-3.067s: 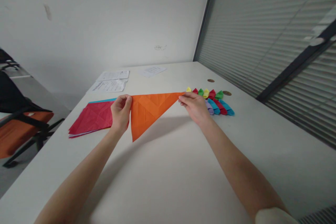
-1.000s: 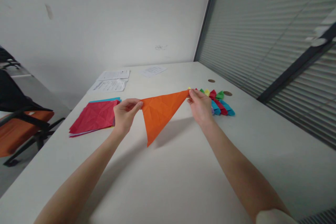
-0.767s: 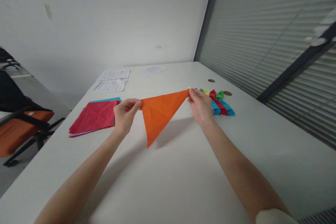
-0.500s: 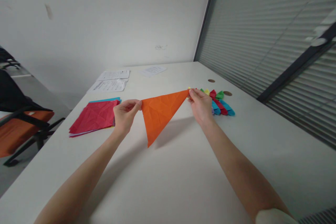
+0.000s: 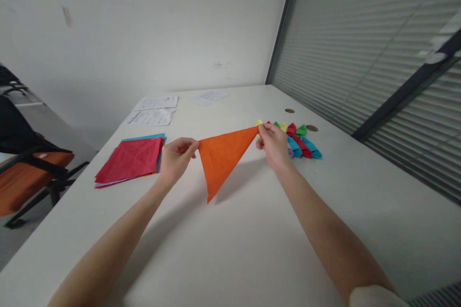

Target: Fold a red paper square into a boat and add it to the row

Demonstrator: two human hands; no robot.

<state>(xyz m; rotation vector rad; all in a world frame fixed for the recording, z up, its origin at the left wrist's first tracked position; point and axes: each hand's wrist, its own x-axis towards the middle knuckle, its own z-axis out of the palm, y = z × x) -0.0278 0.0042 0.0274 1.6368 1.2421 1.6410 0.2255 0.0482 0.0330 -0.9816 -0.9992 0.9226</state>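
Note:
An orange sheet of paper (image 5: 225, 156), folded into a triangle, hangs above the table between my two hands, with one corner pointing down. My left hand (image 5: 176, 157) pinches its upper left corner between thumb and fingers. At the upper right corner, my right hand (image 5: 274, 144) pinches the paper the same way. Behind my right hand lie several folded paper pieces (image 5: 302, 146) in red, blue, green and yellow, partly hidden by that hand. Left of my left hand is a stack of coloured sheets with a creased red sheet (image 5: 129, 158) on top.
The white table (image 5: 230, 254) reaches back to a wall. Printed papers (image 5: 153, 110) lie at its far left, and another printed sheet (image 5: 209, 97) at the back. A window with blinds (image 5: 360, 57) runs along the right side. An office chair (image 5: 32, 168) stands on the left.
My left hand has shifted slightly right and the orange paper's hanging corner has swung a little to the right. My right hand is almost where it was; both still hold the paper.

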